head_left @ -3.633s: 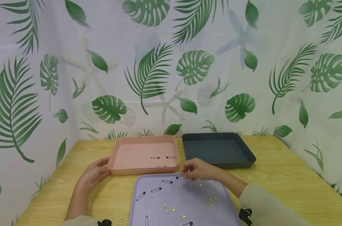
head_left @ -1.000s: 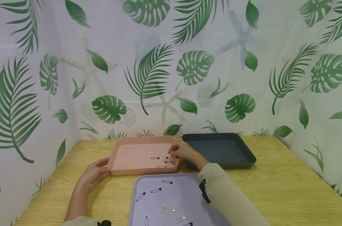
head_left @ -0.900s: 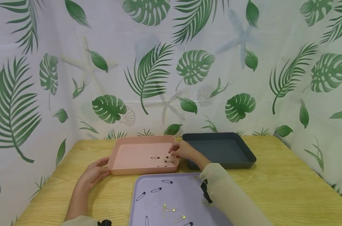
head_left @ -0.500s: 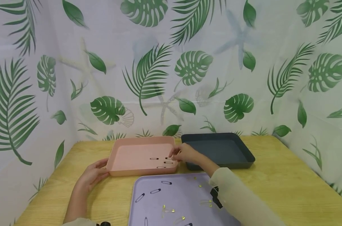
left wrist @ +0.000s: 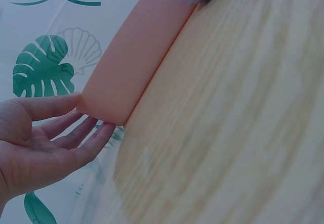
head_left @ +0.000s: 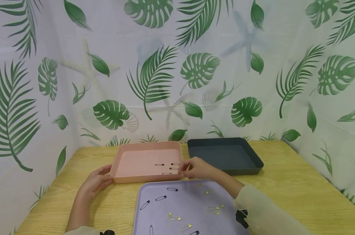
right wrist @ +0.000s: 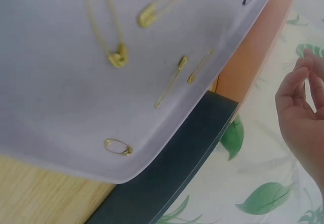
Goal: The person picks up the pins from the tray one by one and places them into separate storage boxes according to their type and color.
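My left hand rests its thumb and fingertips on the left end of the pink tray. In the left wrist view its extended fingers touch the tray's outer corner. Several black safety pins lie in the pink tray's right part. My right hand is by that tray's front right corner, above the back edge of the lavender tray; its fingers are loosely curled and nothing shows between them. On the lavender tray lie several black safety pins at left and front, and several gold safety pins.
A dark blue-grey tray stands at the back, right of the pink one, behind my right forearm. All three trays are on a wooden table. A white leaf-print cloth hangs behind and at both sides.
A black safety pin from the lavender tray's back edge now lies in the pink tray. My right hand went over the pink tray, then drew back rightward and nearer. My left hand stayed.
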